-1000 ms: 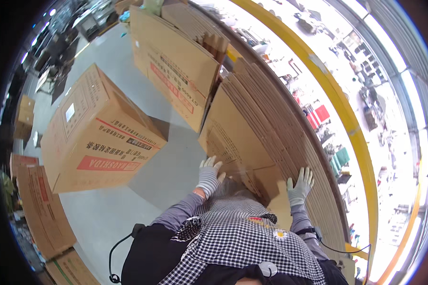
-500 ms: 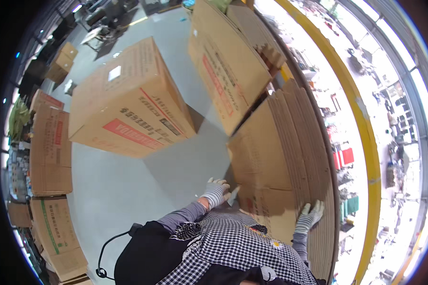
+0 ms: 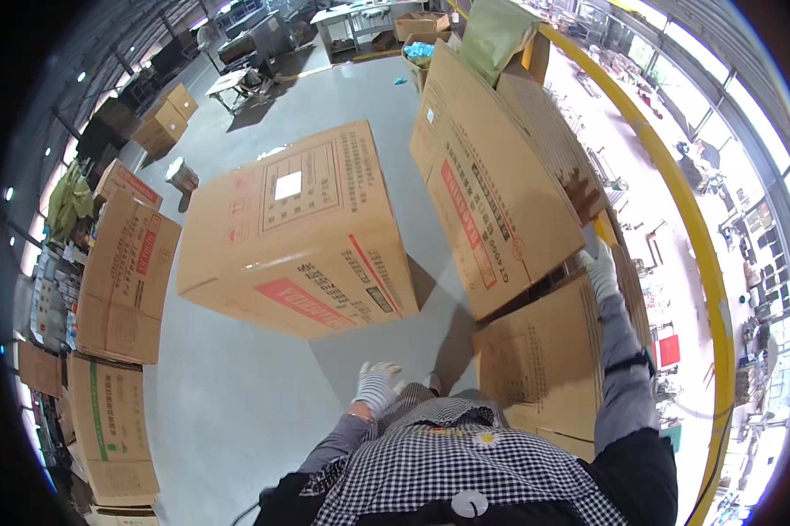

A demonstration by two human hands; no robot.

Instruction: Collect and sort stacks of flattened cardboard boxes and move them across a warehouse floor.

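My left hand [image 3: 377,387], in a striped white and grey glove, hangs in front of my checked apron with its fingers apart, empty. On the right, my right hand [image 3: 598,270] reaches out to the top edge of the flattened cartons. Its thumb and fingers are spread near the corner of a leaning flattened carton [image 3: 491,188]; whether it touches the cardboard is unclear. Below that arm stands a nearer stack of flattened cartons [image 3: 535,359], upright on edge. A large taped carton [image 3: 298,237] with a white label stands on the floor ahead.
Upright flattened cartons [image 3: 119,280] line the left side. A yellow railing [image 3: 706,237] curves along the right, with a lower level beyond it. Green cloth [image 3: 498,37] lies over the far cartons. Small boxes [image 3: 163,123] and work tables [image 3: 364,19] stand farther back.
My right hand has moved forward along the flattened cartons, and that arm is now stretched out. My left hand has shifted slightly. The view has tilted up, showing more of the far floor.
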